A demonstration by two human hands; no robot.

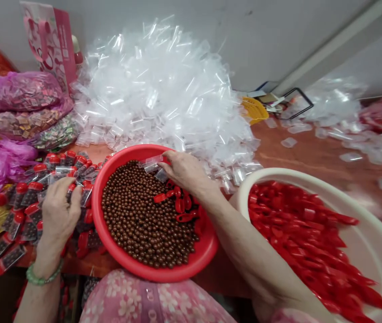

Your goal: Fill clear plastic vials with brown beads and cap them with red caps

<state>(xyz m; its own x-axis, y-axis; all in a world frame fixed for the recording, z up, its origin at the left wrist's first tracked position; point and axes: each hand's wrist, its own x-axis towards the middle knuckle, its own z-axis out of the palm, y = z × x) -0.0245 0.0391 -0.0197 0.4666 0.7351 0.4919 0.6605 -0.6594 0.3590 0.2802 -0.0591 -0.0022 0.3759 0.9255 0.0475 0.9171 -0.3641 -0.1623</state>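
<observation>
My right hand (186, 172) reaches over the far rim of a red basin (155, 273). Its thumb and fingers close on a clear plastic tube (150, 162); one or more similar tubes sit just beneath. Small shiny brown balls (144, 224) fill much of the basin. Several red caps (179, 204) with looped ends lie on the balls below my right wrist. My left hand (59, 206) is over a pile of red-capped tubes (31, 197) filled with dark balls, left of the basin. Its thumb and bent fingers are apart, with tubes visible between them.
A large heap of clear empty tubes (164, 89) rises behind the basin. At right stands a cream tub (372, 233) of red plastic pieces (298, 242). Pink bags (23, 92) and a paper gift bag (48, 40) are at left. A yellow basket (254, 110) lies behind.
</observation>
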